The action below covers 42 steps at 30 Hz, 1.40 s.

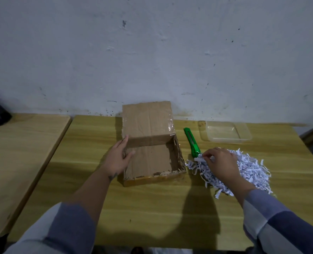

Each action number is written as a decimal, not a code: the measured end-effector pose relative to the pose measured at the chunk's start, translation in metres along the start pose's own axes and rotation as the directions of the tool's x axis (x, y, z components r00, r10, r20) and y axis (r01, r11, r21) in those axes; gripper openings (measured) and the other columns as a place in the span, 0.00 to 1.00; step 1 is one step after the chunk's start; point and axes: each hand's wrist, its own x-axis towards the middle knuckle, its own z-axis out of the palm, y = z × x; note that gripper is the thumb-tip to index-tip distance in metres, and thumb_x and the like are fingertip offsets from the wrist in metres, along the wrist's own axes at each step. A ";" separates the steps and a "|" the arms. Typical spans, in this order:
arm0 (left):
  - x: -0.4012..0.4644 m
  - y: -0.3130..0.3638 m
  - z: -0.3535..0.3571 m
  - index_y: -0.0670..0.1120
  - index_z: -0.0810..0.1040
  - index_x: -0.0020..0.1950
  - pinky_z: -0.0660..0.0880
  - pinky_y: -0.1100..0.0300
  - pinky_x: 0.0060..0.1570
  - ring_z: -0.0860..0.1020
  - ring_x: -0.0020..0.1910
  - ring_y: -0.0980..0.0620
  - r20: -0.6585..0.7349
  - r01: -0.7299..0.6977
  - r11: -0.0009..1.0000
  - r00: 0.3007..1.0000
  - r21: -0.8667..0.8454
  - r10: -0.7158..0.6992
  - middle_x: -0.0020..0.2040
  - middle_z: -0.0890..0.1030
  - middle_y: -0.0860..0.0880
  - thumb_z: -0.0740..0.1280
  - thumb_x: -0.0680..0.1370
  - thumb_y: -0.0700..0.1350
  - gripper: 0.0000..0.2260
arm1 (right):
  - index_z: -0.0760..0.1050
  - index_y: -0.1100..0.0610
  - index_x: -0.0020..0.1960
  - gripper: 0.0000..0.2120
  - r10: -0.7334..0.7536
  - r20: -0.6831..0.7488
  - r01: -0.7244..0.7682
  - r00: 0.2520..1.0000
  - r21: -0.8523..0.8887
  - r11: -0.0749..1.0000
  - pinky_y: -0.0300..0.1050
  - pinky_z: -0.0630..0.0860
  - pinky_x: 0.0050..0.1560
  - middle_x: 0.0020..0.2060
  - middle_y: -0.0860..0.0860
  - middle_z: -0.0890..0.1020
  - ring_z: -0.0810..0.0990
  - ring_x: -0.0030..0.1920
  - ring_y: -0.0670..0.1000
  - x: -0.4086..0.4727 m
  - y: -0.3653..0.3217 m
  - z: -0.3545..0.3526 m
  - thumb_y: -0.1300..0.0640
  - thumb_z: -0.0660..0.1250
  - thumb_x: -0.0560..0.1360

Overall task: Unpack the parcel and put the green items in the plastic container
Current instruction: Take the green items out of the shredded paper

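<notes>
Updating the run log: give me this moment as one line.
left hand: holds cardboard box wall | right hand: pinches shredded paper | green cutter: on table | plastic container: empty

Brown cardboard box (pixel 152 143); green cutter (pixel 192 143); white shredded paper (pixel 243 167); clear container (pixel 225 132); yellow wood-grain table (pixel 152 208); blue-grey sleeves (pixel 284 224).
</notes>
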 end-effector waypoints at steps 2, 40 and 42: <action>-0.002 0.006 -0.003 0.59 0.54 0.77 0.58 0.46 0.73 0.53 0.77 0.47 0.006 0.043 0.999 0.999 -0.020 -0.043 0.79 0.51 0.51 0.60 0.78 0.59 0.29 | 0.82 0.48 0.48 0.06 -0.005 0.000 0.005 1.000 -0.009 1.000 0.50 0.69 0.53 0.47 0.48 0.83 0.78 0.52 0.54 0.000 -0.001 0.000 0.53 0.67 0.74; -0.055 0.171 0.216 0.61 0.73 0.63 0.63 0.54 0.65 0.64 0.70 0.56 0.193 -0.459 0.860 0.885 0.223 0.423 0.69 0.67 0.61 0.62 0.77 0.59 0.15 | 0.79 0.53 0.51 0.13 0.077 -0.127 -0.016 0.989 0.418 0.908 0.41 0.70 0.60 0.56 0.53 0.75 0.75 0.59 0.53 -0.109 0.163 -0.011 0.57 0.75 0.68; -0.059 0.177 0.216 0.62 0.74 0.62 0.58 0.54 0.66 0.62 0.70 0.58 0.147 -0.432 0.869 0.902 0.241 0.407 0.69 0.67 0.62 0.57 0.76 0.65 0.18 | 0.79 0.50 0.52 0.13 0.097 -0.117 -0.034 0.988 0.450 0.892 0.46 0.71 0.60 0.58 0.50 0.74 0.73 0.61 0.48 -0.107 0.163 -0.020 0.48 0.71 0.70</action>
